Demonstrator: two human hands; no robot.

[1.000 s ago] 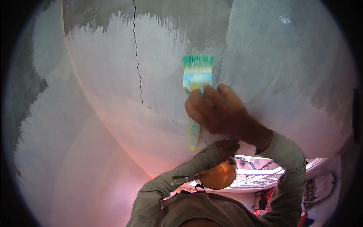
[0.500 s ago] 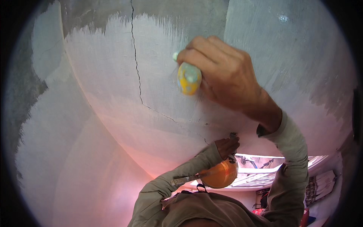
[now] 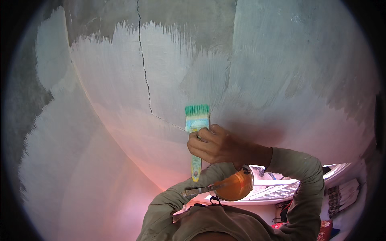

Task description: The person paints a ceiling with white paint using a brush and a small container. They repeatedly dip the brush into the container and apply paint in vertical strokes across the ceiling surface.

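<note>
My right hand point(image 3: 213, 143) is closed round the handle of a paintbrush point(image 3: 197, 120). Its green bristles point up toward the wall, and a hanging hole shows in the paint-smeared yellow-green handle. Behind the right wrist, most of my left hand point(image 3: 238, 165) is hidden. Its forearm runs up beside a round bucket point(image 3: 237, 185) with an orange inside, and that hand is at the bucket's far rim. A flat, stained stick point(image 3: 199, 190) lies from the bucket across the left sleeve. Ahead is a grey wall point(image 3: 161, 80) partly coated in whitish paint with streaky upper edges.
A dark crack point(image 3: 144, 66) runs down the wall, then bends right. On the left the wall meets another partly coated wall point(image 3: 76, 160) at a corner. Low on the right are a bright window grille point(image 3: 273, 188), a hanging patterned cloth point(image 3: 341, 197) and red fabric point(image 3: 325, 229).
My right hand has come down and toward me with the brush, whose bristles now show. It now covers my left hand, seen earlier at the bucket's rim. The bucket has stayed in place.
</note>
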